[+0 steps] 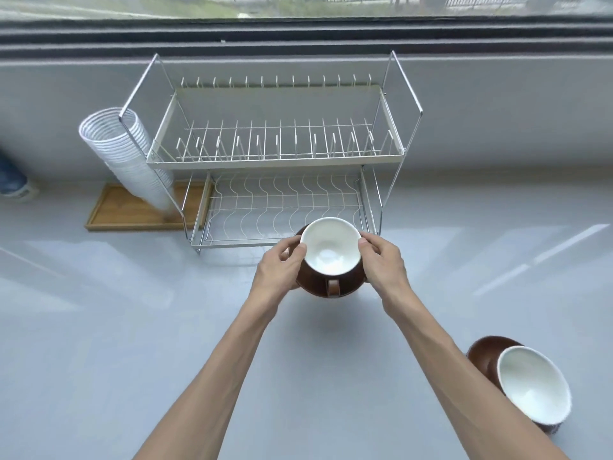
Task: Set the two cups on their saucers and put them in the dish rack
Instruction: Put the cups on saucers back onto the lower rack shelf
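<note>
A brown cup with a white inside (pixel 330 250) sits on a brown saucer (pixel 345 288), lifted above the table just in front of the dish rack's lower tier (pixel 285 207). My left hand (pixel 282 268) grips the set's left edge and my right hand (pixel 381 260) grips its right edge. The cup's handle points toward me. A second brown cup, also white inside, (pixel 532 383) stands on its brown saucer (pixel 481 355) on the table at the lower right, partly behind my right forearm.
The two-tier wire dish rack (pixel 275 151) stands at the back against the window ledge, both tiers bare. A leaning stack of white paper cups (pixel 126 154) rests on a wooden tray (pixel 132 210) left of the rack. A blue-and-white object (pixel 15 184) lies at the far left edge.
</note>
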A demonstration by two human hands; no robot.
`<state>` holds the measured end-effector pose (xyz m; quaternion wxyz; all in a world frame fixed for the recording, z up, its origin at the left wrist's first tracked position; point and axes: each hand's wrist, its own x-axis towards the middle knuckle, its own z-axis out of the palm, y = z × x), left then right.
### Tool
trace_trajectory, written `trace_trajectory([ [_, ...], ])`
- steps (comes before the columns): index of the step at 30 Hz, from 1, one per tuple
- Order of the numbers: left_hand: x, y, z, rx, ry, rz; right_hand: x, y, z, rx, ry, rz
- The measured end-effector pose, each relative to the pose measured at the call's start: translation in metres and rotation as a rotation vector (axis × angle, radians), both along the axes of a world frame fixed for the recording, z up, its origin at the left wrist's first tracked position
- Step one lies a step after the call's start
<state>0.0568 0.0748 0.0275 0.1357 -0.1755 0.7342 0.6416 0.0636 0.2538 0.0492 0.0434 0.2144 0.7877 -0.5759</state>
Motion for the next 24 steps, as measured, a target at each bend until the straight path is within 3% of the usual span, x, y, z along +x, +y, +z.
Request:
trace_trajectory([
  [15,-0.113,0.005,0.001,-0.037,0.002,0.022,-0.115,-0.005,-0.009,0.095,0.065,0.044],
  [24,-0.160,0.003,-0.019,-0.010,-0.095,0.066,-0.162,-0.007,-0.033,0.114,-0.029,0.031],
])
